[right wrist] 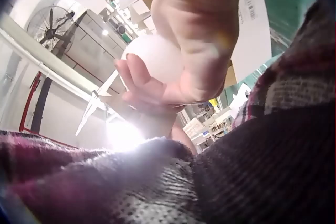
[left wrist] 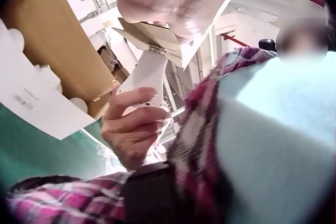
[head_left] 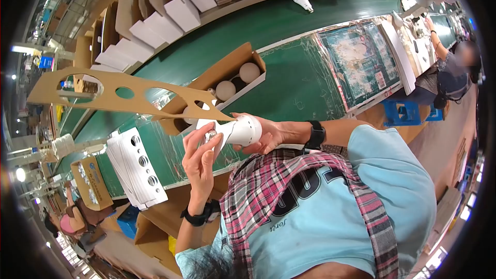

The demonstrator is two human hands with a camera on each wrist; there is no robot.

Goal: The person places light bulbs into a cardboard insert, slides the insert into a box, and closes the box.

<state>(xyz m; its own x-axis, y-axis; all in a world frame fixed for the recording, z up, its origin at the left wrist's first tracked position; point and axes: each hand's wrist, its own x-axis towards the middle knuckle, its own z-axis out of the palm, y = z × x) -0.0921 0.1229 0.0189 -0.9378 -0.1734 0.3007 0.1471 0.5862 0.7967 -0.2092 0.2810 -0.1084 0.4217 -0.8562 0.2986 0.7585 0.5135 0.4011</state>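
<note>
In the head view a white light bulb [head_left: 243,131] lies sideways between the two hands. My right hand [head_left: 266,133] grips its wide round end; in the left wrist view the fingers [left wrist: 139,121] curl around the body. My left hand [head_left: 199,157] pinches the bulb's metal screw base with thumb and fingertips. Around this base is the end of a long brown cardboard insert [head_left: 124,107] with cut-out holes, which stretches off to the left. In the right wrist view the bulb's white dome [right wrist: 152,58] shows beside the right hand, whose palm hides part of it.
Just beyond the hands an open carton [head_left: 248,54] holds several white bulbs on the green bench [head_left: 305,85]. Folded white inserts [head_left: 134,170] lie to the left. Cartons [head_left: 155,28] line the far side, near a loose bulb [head_left: 301,1]. Other people work at both ends.
</note>
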